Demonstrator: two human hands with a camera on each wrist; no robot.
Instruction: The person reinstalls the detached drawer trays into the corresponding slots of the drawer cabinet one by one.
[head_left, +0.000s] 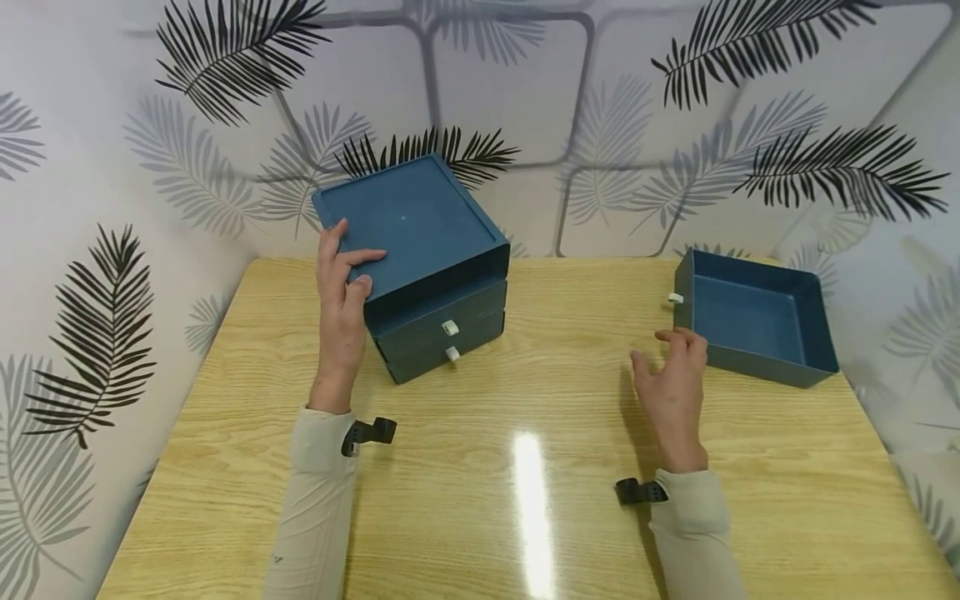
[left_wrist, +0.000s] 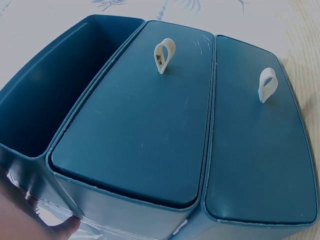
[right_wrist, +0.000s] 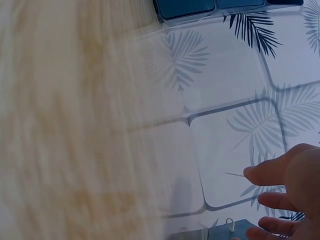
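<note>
A dark blue drawer cabinet (head_left: 408,225) stands at the table's back left. Its top slot (left_wrist: 55,85) is empty; below it, the middle drawer (left_wrist: 130,125) and bottom drawer (left_wrist: 260,160) are pushed in, each with a white loop pull. My left hand (head_left: 345,292) rests on the cabinet's left side and top edge, fingers spread. A loose blue drawer (head_left: 772,364), hollow side up, lies at the back right, its white loop pull (head_left: 676,298) facing left. Just short of its near left corner hovers my right hand (head_left: 673,383), fingers loosely bent, holding nothing.
The wooden table (head_left: 570,392) runs between the cabinet and the loose drawer, with a bright light reflection near its front. A leaf-patterned white covering (head_left: 510,100) rises behind the table and along both sides.
</note>
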